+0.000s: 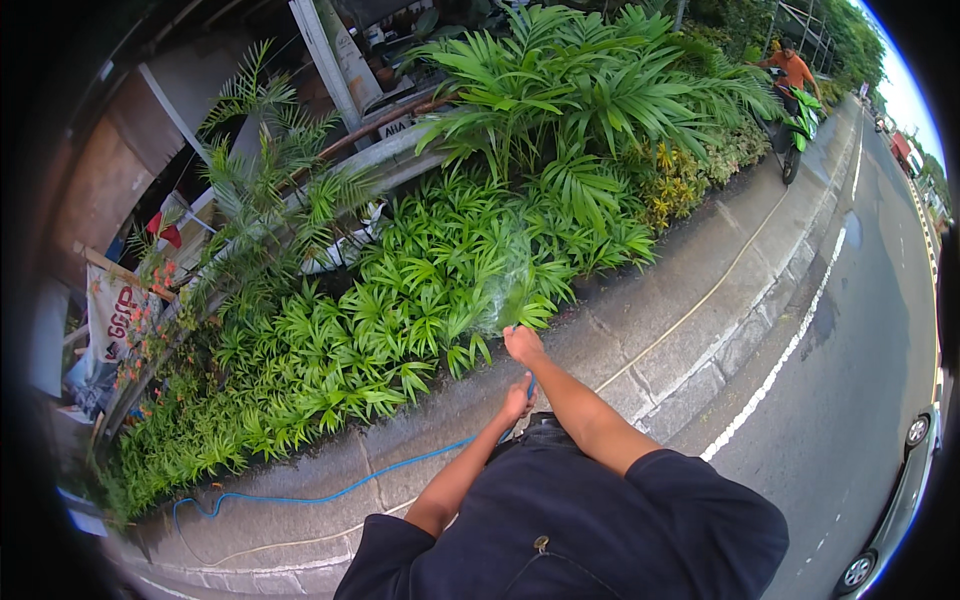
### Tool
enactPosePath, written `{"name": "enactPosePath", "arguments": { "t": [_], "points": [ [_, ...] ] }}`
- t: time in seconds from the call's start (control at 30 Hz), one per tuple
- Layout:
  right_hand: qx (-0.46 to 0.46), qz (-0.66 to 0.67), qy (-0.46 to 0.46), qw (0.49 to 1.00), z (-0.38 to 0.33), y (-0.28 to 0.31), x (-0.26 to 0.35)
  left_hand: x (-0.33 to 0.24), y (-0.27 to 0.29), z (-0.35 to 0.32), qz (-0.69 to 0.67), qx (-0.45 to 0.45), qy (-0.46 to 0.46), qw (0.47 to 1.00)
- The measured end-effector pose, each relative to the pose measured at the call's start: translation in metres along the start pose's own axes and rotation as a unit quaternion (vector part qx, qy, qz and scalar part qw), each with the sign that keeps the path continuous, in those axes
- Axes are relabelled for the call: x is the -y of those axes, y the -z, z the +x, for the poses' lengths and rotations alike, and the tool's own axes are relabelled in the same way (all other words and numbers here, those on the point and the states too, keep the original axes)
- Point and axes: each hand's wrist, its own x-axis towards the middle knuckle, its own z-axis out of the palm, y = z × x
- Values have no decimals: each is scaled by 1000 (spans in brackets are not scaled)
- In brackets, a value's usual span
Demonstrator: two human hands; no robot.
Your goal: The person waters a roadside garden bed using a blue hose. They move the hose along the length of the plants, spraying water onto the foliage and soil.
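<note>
My right hand point(522, 343) is closed around the end of a blue hose point(395, 465), out ahead of my body. Below it, my left hand point(517, 399) grips the same hose near my waist. A fan of water point(508, 282) sprays from the hose end onto low, green leafy plants point(405, 300) in the bed along the sidewalk. From my left hand the hose trails off to the left over the pavement. The hose end itself is mostly hidden by my fingers.
A pale hose or cord point(715, 287) runs along the sidewalk point(640, 330). Taller palms point(560, 90) rise behind the bed. At the far right a person in orange point(793, 70) is with a green motorbike point(801, 122). A car point(895, 500) is on the road at right.
</note>
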Motion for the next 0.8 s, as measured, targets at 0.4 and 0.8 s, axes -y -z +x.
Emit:
{"name": "enactPosePath", "arguments": {
  "t": [0.4,0.8],
  "points": [
    [22,-5,-14,1000,-5,6,14,-5,4,-2,-9,-14,5,1000],
    [73,-18,40,996,0,-4,24,4,12,4,-32,-27,5,999]
  ]
}}
